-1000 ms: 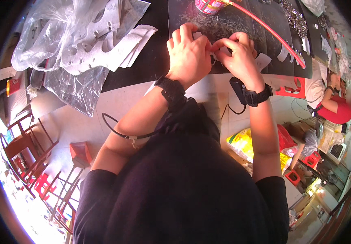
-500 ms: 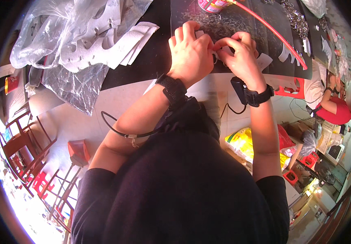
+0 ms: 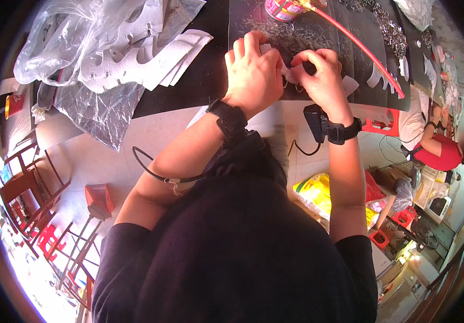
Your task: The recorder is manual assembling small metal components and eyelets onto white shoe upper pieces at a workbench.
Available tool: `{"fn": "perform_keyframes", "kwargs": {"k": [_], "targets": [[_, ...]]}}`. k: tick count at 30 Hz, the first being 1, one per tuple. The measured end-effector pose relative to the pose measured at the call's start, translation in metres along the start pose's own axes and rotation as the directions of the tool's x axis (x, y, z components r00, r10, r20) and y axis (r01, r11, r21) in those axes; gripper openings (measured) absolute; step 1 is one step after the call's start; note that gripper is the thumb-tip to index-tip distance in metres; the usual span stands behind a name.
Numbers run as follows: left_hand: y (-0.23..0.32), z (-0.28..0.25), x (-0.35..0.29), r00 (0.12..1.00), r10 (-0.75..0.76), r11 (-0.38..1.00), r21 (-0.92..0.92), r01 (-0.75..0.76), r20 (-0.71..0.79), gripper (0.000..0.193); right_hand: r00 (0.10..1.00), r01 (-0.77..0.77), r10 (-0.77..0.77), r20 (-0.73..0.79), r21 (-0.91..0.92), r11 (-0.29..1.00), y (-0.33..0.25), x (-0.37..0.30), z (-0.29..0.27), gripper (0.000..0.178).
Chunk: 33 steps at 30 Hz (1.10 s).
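Observation:
My left hand [image 3: 253,72] is closed above the near edge of the dark table, gripping a white card piece [image 3: 286,71] that mostly hides behind its fingers. Just right of it, my right hand [image 3: 322,79] has its thumb and index finger pinched near the card's edge. Whatever lies in that pinch is too small to make out. Thin metal loops [image 3: 298,86] show faintly between the two hands. Another white card piece [image 3: 349,85] lies on the table beside my right hand. Small metal bits [image 3: 291,33] are scattered beyond my fingers.
Notched white cards [image 3: 124,67] and clear plastic bags [image 3: 60,48] cover the table's left. A pink tin [image 3: 285,9] stands at the back, with a red tube [image 3: 356,46] running right. Metal chains [image 3: 391,32] lie far right. Another person in red [image 3: 441,153] sits at right.
The fingertips of my right hand have drawn slightly right, widening the gap between my hands. My left hand keeps its grip on the card. The whole view has shifted a little.

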<state>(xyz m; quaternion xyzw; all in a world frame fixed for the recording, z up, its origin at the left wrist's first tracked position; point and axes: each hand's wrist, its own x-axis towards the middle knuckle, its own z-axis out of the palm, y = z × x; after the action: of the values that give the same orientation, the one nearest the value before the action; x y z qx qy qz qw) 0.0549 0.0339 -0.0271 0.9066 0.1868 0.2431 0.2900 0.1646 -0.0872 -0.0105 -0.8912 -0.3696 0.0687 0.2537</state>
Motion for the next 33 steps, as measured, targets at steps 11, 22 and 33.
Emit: {"fn": "perform_keyframes", "kwargs": {"k": [11, 22, 33], "targets": [[0.001, 0.0, -0.001, 1.0, -0.009, 0.999, -0.032, 0.009, -0.002, 0.007, 1.0, 0.018, -0.018, -0.005, -0.041, 0.999, -0.014, 0.002, -0.001, 0.018], [0.0, 0.002, -0.001, 1.0, -0.001, 1.0, -0.028, 0.0, -0.024, 0.006, 0.999, -0.027, 0.027, 0.04, 0.017, 0.999, -0.006, 0.004, -0.003, 0.018], [-0.001, 0.004, -0.001, 0.997, -0.011, 0.997, -0.073, 0.006, -0.077, 0.026, 0.98, 0.121, -0.112, 0.163, -0.047, 0.992, -0.008, 0.011, -0.003, 0.019]]}}
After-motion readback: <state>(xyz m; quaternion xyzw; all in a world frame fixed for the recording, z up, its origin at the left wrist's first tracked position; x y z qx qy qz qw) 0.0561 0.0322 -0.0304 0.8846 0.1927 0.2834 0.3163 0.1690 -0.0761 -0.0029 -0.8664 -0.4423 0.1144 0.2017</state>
